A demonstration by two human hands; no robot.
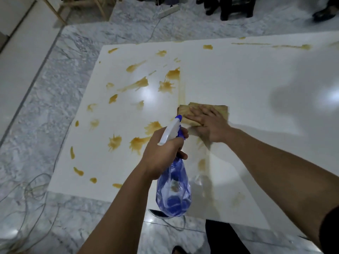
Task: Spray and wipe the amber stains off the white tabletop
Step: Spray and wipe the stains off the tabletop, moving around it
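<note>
Nearest, the left hand (pixel 161 153) grips the neck of a blue spray bottle (pixel 173 191) held above the table (pixel 256 79), long axis tilted, nozzle aimed up-left toward the amber stains (pixel 139 85). Farther on, the right hand (pixel 209 123) lies flat, fingers spread, pressing a stained cloth (pixel 201 111) onto the table.
</note>
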